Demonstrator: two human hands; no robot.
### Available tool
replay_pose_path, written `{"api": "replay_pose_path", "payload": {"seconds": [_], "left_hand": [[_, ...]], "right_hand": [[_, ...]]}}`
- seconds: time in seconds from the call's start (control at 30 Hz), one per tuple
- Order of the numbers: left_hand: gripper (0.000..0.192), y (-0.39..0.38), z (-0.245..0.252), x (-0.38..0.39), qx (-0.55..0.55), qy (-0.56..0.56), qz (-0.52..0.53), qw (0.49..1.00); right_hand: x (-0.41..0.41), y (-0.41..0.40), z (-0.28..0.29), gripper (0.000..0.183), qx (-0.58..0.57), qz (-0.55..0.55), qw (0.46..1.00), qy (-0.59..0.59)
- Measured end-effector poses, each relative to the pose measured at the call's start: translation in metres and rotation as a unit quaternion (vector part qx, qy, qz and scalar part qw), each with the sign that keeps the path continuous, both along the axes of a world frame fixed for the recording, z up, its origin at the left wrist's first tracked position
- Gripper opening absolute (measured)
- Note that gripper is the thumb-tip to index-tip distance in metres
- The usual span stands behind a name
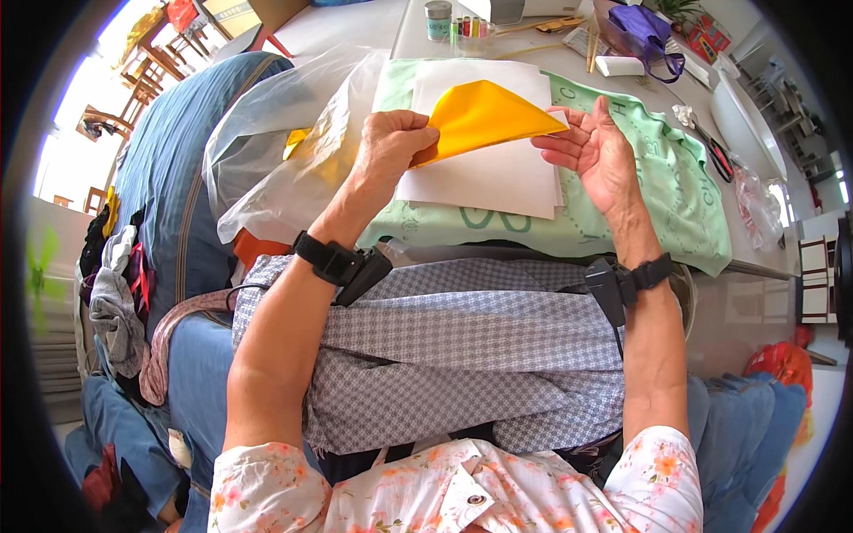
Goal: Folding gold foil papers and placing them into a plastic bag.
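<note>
My left hand pinches the left corner of a folded yellow sheet, paper or thin cloth, between thumb and fingers. The fold runs to a narrow point at the right, and its top edge is curved. At that point is my right hand, palm showing, thumb raised, fingers touching the tip without a pinch. A small white edge shows there too. Below the yellow piece lie stacked white sheets on a light green printed cloth.
A clear plastic bag with yellow pieces lies at left. Thread spools, a tin, a purple bag and a white roll stand at the back. Scissors are at right. A patterned cloth covers my lap.
</note>
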State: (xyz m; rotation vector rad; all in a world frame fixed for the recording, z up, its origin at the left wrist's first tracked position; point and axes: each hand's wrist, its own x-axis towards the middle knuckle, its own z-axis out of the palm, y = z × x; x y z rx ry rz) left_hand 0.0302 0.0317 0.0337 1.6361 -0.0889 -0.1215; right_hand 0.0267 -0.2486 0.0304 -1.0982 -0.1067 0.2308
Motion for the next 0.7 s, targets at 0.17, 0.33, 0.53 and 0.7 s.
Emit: {"api": "replay_pose_path", "payload": {"seconds": [0.17, 0.33, 0.53, 0.7], "left_hand": [[0.022, -0.002, 0.002, -0.004, -0.035, 0.013, 0.01, 0.999], [0.022, -0.011, 0.003, -0.007, -0.073, 0.004, 0.002, 0.997], [0.025, -0.009, -0.003, -0.005, -0.087, 0.004, -0.022, 0.996], [0.024, -0.019, -0.002, -0.006, -0.084, 0.0, -0.028, 0.996]], "right_hand": [[-0.005, 0.014, 0.0, 0.051, 0.017, -0.04, 0.999, 0.002], [-0.011, 0.03, -0.002, 0.036, 0.047, -0.05, 0.997, 0.021], [-0.018, 0.058, -0.002, 0.033, -0.001, -0.041, 0.998, 0.038], [-0.02, 0.063, 0.001, 0.031, -0.029, -0.059, 0.995, 0.08]]}}
